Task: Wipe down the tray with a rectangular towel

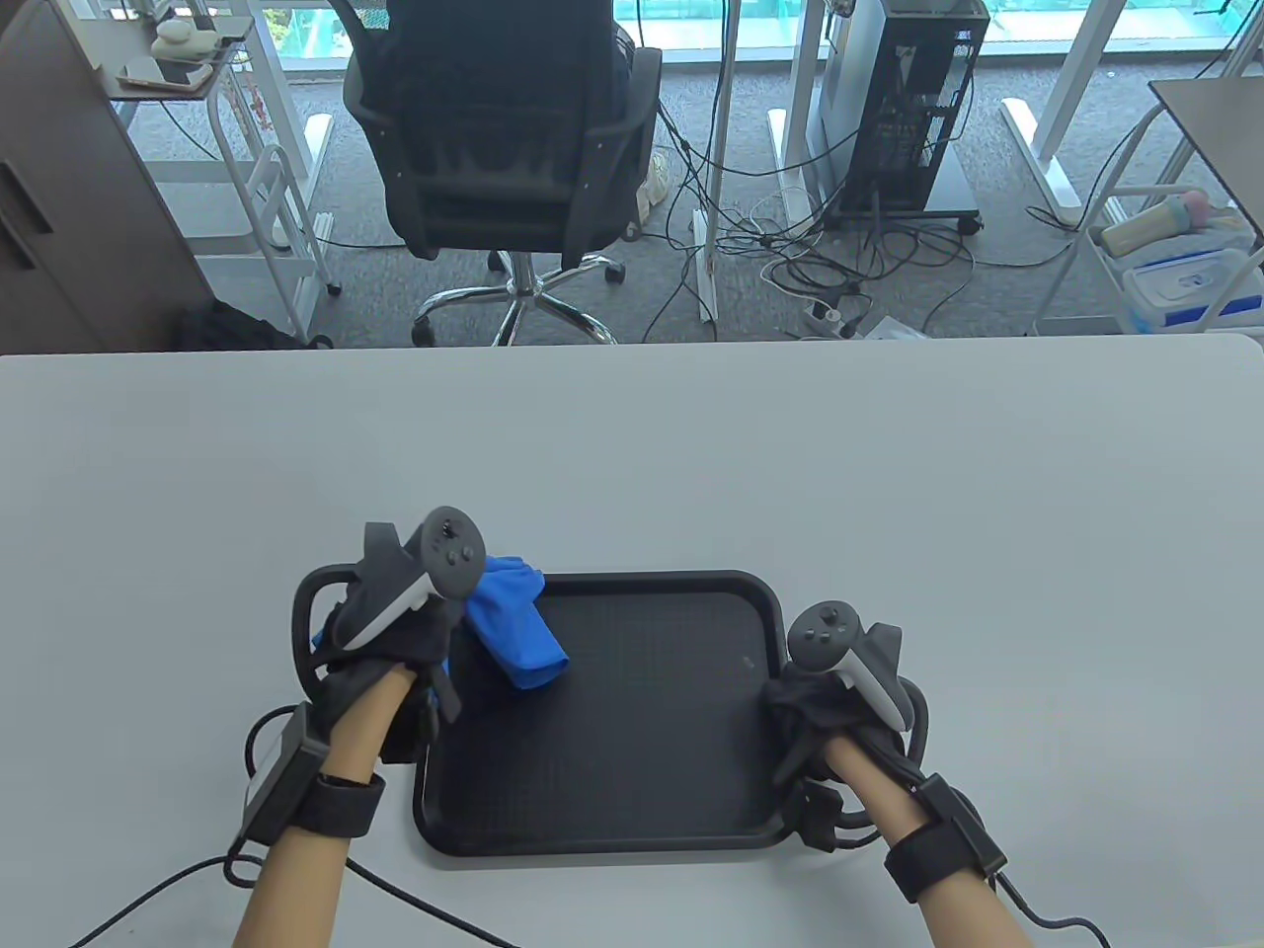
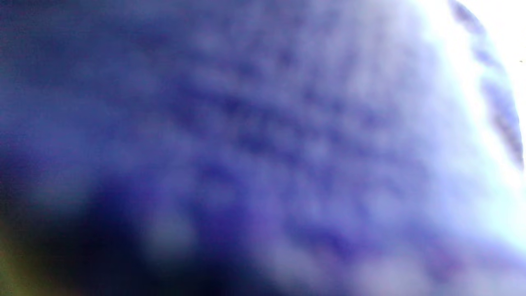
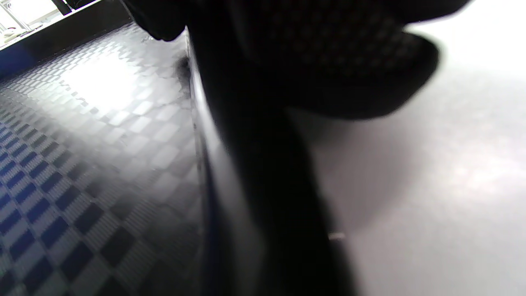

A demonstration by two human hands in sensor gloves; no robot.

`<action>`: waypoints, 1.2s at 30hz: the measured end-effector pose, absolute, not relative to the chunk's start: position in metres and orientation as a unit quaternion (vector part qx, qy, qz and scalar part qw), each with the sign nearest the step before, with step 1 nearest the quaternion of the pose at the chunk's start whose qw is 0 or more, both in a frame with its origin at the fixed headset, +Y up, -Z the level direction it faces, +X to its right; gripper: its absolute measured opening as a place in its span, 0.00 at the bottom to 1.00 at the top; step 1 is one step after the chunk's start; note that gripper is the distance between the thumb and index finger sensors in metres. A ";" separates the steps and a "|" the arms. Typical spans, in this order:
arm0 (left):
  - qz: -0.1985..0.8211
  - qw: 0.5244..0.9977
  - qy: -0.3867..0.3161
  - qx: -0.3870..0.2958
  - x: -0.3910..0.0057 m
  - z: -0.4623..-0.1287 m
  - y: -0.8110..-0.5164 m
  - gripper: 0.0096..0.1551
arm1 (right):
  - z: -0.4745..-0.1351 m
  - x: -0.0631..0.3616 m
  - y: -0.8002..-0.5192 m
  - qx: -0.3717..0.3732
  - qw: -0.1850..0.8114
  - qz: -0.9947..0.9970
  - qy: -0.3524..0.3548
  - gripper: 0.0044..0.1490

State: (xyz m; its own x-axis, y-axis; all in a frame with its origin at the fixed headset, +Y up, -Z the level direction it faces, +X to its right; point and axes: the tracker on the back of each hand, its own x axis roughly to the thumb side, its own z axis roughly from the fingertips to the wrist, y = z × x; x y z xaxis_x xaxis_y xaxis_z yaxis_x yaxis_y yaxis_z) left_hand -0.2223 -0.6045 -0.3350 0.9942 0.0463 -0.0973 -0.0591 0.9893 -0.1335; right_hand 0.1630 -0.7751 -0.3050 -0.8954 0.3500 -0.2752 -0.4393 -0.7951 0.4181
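A black textured tray (image 1: 632,750) lies on the white table near the front edge. A blue rectangular towel (image 1: 513,622), bunched, lies on the tray's far left corner. My left hand (image 1: 395,632) rests on the towel and holds it; its fingers are hidden under the glove and tracker. The left wrist view is filled with blurred blue towel cloth (image 2: 246,144). My right hand (image 1: 839,701) holds the tray's right rim. In the right wrist view its dark gloved fingers (image 3: 328,61) lie over the tray rim (image 3: 213,164), with the checkered tray floor to the left.
The white table (image 1: 889,474) extends far beyond the tray. Cables (image 1: 415,889) trail from both wrists along the table's front edge. An office chair (image 1: 504,148) and a computer tower (image 1: 908,109) stand on the floor behind the table.
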 end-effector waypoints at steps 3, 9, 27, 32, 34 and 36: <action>0.042 0.993 0.109 -0.005 -0.245 -0.340 -0.591 0.32 | -0.305 0.163 -0.775 -0.092 0.210 0.943 0.242 0.29; -0.011 0.977 0.212 0.008 -0.281 -0.335 -0.657 0.32 | -0.305 0.164 -0.775 -0.093 0.211 0.942 0.242 0.29; -0.003 0.933 0.212 -0.291 -0.304 -0.301 -0.746 0.40 | -0.305 0.164 -0.775 -0.096 0.211 0.942 0.243 0.29; 0.048 0.950 0.205 -0.229 -0.308 -0.296 -0.721 0.43 | -0.305 0.169 -0.764 -0.102 0.238 0.931 0.256 0.34; 0.081 0.960 0.201 -0.177 -0.308 -0.294 -0.701 0.43 | -0.306 0.173 -0.752 -0.100 0.233 0.940 0.227 0.35; 0.117 0.970 0.183 -0.109 -0.305 -0.290 -0.680 0.42 | -0.304 0.177 -0.734 -0.092 0.218 0.957 0.165 0.36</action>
State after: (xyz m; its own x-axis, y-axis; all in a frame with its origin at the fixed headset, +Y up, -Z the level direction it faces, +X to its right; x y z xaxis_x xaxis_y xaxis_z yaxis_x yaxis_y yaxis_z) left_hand -0.3048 -0.6804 -0.2901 0.9055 0.1867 -0.3812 -0.2664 0.9491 -0.1681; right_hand 0.1769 -0.7335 -0.3041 -0.8878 0.3874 -0.2485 -0.4483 -0.8501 0.2762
